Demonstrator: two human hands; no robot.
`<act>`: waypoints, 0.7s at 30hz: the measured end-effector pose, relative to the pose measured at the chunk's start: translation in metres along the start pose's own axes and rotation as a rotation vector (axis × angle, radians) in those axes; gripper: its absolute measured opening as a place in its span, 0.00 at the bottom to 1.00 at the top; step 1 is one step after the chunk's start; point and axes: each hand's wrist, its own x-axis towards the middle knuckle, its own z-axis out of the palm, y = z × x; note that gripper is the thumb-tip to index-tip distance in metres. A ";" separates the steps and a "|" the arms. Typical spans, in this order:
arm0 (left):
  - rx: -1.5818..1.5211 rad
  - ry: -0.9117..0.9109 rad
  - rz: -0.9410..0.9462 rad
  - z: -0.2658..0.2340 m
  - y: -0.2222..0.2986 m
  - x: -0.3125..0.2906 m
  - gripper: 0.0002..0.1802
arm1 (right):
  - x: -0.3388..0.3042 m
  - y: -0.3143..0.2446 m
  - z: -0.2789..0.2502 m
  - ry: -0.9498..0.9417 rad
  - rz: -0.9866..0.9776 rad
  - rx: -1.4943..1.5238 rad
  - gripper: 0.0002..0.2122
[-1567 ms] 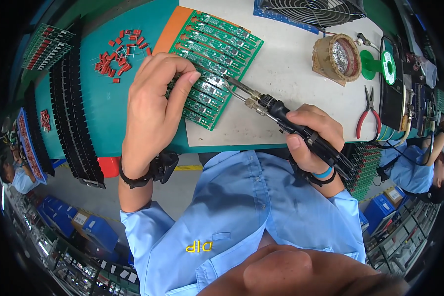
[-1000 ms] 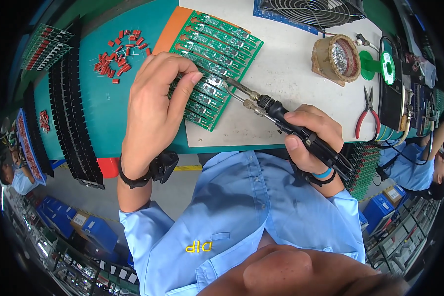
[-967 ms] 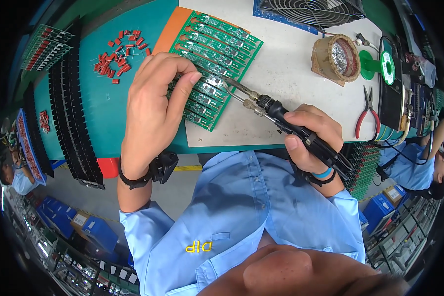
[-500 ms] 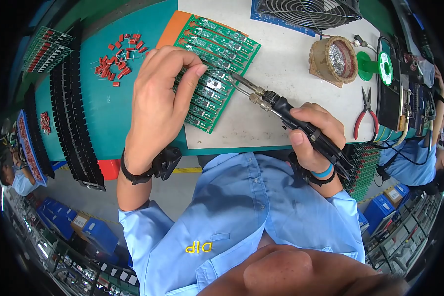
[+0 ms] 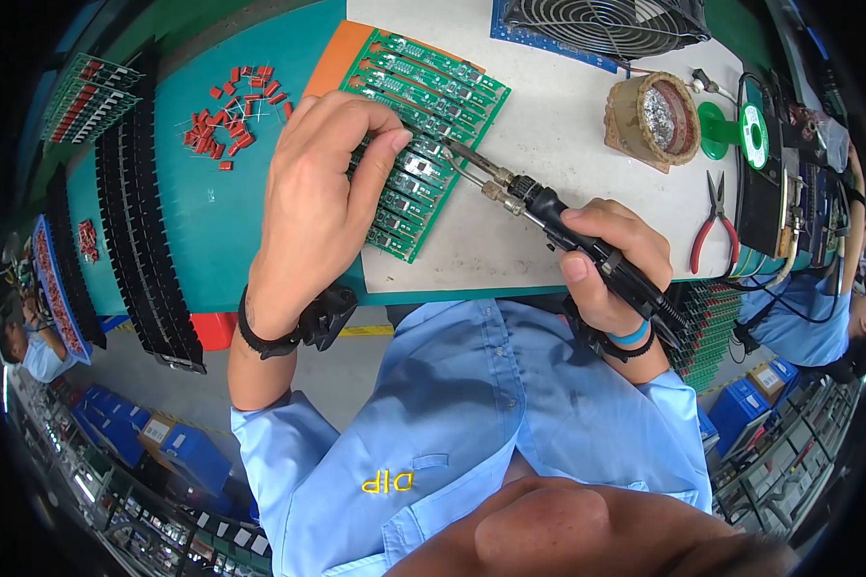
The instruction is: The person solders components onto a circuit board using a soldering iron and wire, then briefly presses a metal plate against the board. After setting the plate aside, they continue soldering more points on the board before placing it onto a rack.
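A green panel of circuit boards (image 5: 404,207) lies on the white sheet, an orange board showing at its upper left edge. Over the panel's left side, my left hand (image 5: 322,183) is closed in a pinch, thumb tip against forefinger; what the tips hold, if anything, is too small to make out. My right hand (image 5: 615,255) grips a black soldering iron (image 5: 553,212) with a thin metal feed tube along its shaft. The iron's tip reaches the boards just right of my left fingertips. Part of the panel is hidden under my left hand.
Red capacitors (image 5: 226,125) with wire leads lie scattered on the green mat (image 5: 178,207). Black slotted rails (image 5: 139,212) stand at left. To the right are a tip-cleaning pot (image 5: 618,120), a green solder spool (image 5: 752,135) and red-handled pliers (image 5: 715,231). A fan (image 5: 606,24) stands at the back.
My left hand has shifted slightly right and a little down, uncovering a red capacitor beside it. The iron's tip stays at almost the same place on the boards.
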 end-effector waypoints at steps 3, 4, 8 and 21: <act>0.002 -0.011 -0.008 -0.001 0.001 0.000 0.04 | 0.000 0.000 0.000 0.001 0.002 -0.001 0.16; 0.001 -0.001 -0.002 -0.002 0.001 0.000 0.04 | 0.000 0.000 0.000 0.002 0.002 -0.001 0.16; 0.001 0.021 0.011 -0.003 0.002 0.001 0.04 | -0.001 0.000 0.002 0.016 0.000 0.013 0.16; 0.029 -0.001 -0.005 0.000 0.004 0.002 0.04 | 0.003 0.004 -0.001 0.006 -0.081 0.008 0.14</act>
